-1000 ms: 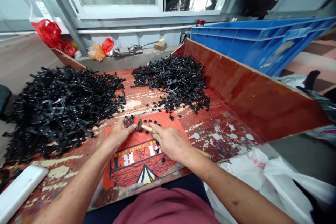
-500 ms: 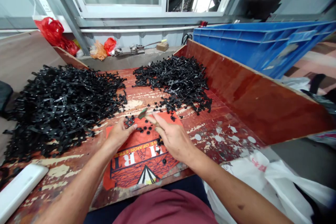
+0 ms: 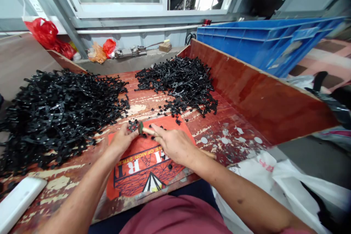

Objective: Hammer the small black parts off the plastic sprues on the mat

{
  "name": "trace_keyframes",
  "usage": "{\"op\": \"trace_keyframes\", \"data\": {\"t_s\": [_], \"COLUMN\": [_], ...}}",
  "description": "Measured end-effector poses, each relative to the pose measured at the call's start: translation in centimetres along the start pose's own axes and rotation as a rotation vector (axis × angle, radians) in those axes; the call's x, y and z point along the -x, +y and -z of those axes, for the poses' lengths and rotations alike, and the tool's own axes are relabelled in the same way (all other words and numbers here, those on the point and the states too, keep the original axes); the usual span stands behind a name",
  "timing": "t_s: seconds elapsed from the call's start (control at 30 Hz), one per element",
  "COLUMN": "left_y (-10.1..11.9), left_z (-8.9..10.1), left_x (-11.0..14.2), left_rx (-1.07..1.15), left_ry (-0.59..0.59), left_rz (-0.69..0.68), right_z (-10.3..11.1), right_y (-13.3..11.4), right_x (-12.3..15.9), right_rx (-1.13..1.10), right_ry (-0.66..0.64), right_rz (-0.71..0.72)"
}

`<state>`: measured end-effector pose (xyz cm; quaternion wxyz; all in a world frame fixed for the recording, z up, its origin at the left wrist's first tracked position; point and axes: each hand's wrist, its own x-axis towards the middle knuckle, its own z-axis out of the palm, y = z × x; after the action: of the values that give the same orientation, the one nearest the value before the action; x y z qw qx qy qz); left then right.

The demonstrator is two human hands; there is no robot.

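Observation:
My right hand (image 3: 171,144) is closed round the wooden handle of a small hammer (image 3: 141,128), its dark head down on the orange printed mat (image 3: 142,168). My left hand (image 3: 120,139) pinches a small black plastic part (image 3: 133,125) at the mat's far left corner, right beside the hammer head. Several tiny black pieces lie loose on the mat near both hands.
A big heap of black plastic strips (image 3: 55,108) fills the left of the worn red board (image 3: 227,131); a smaller heap (image 3: 181,82) lies at the back right. A blue crate (image 3: 260,44) stands beyond the raised right wall. White plastic bags (image 3: 276,182) lie at lower right, a white object (image 3: 16,201) at lower left.
The hammer head rose off the mat half a second ago and has come back down beside the black part. My left hand has stayed on that part.

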<state>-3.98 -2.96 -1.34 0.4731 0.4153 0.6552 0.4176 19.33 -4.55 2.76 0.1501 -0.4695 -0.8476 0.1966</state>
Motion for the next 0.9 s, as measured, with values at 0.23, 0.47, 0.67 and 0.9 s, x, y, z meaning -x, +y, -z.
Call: {"op": "trace_keyframes", "data": {"t_s": [0.23,0.47,0.67,0.9], "left_y": [4.0,3.7,2.5,2.1], "left_z": [-2.1,-6.8,-5.7,-6.6], "left_x": [3.4,5.3,5.9,6.5], "left_rx": [0.675,0.901,0.85,0.795], "left_ry": [-0.047,-0.049,-0.151,-0.088], "left_rz": [0.203,0.193,0.263,0.243], "right_z": [-0.4,-0.9,0.3,0.3], "right_y": [0.1,-1.5,0.6,-0.3], "right_x": [-0.7,-1.2,-1.7,-1.9], "right_rx": [-0.589,-0.421,-0.493,-0.505], "right_ry": [0.235,0.174,0.192,0.245], "right_rz": [-0.063,-0.091,-0.048,-0.079]}}
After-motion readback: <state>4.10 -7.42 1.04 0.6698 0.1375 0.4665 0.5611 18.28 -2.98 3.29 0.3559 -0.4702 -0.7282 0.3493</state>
